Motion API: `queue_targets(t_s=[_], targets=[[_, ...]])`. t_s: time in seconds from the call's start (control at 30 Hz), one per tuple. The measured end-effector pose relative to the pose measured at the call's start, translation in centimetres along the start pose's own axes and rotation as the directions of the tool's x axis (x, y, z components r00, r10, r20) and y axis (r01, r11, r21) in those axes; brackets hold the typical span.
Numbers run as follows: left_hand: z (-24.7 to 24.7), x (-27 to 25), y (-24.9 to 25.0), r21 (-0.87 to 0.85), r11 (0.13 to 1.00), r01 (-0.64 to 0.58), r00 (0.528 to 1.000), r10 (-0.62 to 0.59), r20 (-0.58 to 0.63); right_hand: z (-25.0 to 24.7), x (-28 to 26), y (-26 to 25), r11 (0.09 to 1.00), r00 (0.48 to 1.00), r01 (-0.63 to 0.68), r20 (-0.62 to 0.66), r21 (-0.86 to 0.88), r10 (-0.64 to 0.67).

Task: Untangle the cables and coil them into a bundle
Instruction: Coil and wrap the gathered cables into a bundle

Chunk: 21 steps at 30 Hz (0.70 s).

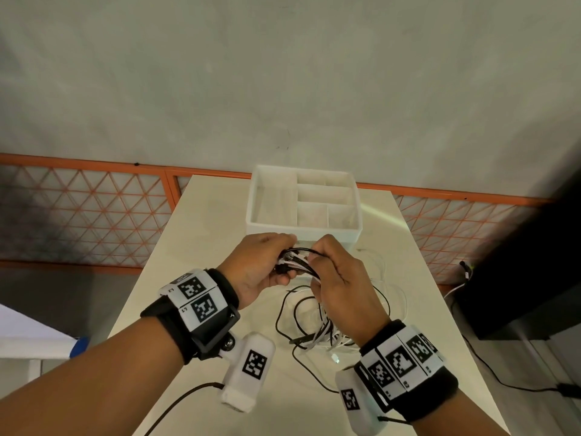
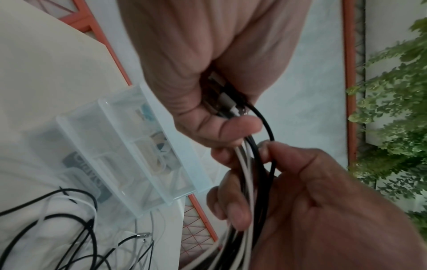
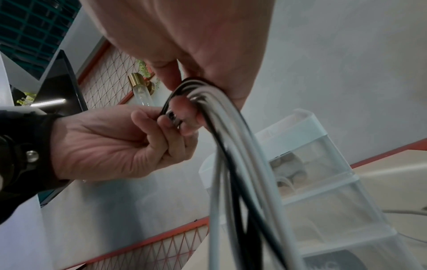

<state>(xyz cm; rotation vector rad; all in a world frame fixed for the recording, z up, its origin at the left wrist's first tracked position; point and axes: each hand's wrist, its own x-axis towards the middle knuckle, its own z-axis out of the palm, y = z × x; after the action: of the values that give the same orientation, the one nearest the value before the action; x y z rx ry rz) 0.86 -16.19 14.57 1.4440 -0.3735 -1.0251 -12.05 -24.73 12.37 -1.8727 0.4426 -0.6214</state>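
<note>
Left hand curled around cables, right hand pinching the same strands

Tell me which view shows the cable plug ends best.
The left wrist view: the plug ends sit close and unblocked, gripped by the left hand, with cables running down to the right hand. The head view shows them small between the two hands. The right wrist view shows them mostly hidden behind fingers.

Black and white cables are gathered at the plug ends (loose loops trail onto the table).
</note>
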Motion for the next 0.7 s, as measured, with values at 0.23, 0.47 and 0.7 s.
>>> queue_targets(t_s=[0.23,0.47,0.7], targets=[[0.0,-0.1,0.1,-0.005,0.999,-0.032,0.998,0.032,-0.051,-0.4,-0.4,-0.6,0.994,0.995,0.028,0.094,-0.103,-0.019],[-2.5,0.5,1.1,0.035,0.999,-0.026,0.985,0.031,-0.168,-1.8,0.1,2.4,0.967,0.966,-0.235,0.090,-0.094,0.244],[0.2,-0.7,1.8,0.746,0.583,-0.321,0.941,0.289,0.178,-0.4,2.2,-1.5,0.941,0.974,0.025,0.221,-0.337,0.053]])
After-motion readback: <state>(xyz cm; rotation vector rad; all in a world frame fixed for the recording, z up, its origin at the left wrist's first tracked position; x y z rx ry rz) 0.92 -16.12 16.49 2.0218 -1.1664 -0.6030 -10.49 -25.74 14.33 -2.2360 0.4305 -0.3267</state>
